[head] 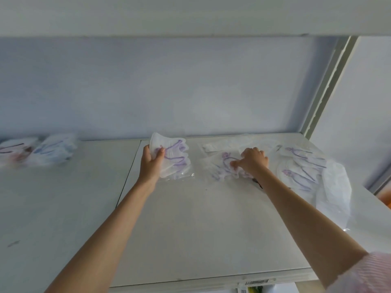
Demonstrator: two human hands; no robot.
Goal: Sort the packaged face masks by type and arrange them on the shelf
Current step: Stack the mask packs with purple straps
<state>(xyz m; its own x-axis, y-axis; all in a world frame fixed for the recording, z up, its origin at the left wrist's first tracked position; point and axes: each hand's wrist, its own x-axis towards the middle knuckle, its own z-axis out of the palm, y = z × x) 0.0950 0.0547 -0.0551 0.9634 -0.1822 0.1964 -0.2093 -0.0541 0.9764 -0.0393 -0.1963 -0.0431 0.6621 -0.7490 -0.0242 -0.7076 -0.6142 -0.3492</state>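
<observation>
My left hand (152, 158) grips a small stack of packaged white masks with purple straps (173, 158), lifted and tilted near the back of the white shelf (190, 229). My right hand (252, 159) pinches another clear-wrapped purple-strap mask (222, 166) that lies flat on the shelf. To its right sits a loose heap of purple-strap mask packages (300, 168). At the far left of the shelf rest two blurred piles, one with pink or red print (14, 152) and one with blue print (54, 151).
A crumpled clear plastic bag (334, 187) lies at the shelf's right edge. The shelf's back wall (169, 92) is close behind the masks, an upper shelf board (190, 15) hangs overhead, and a metal upright (325, 87) bounds the right side.
</observation>
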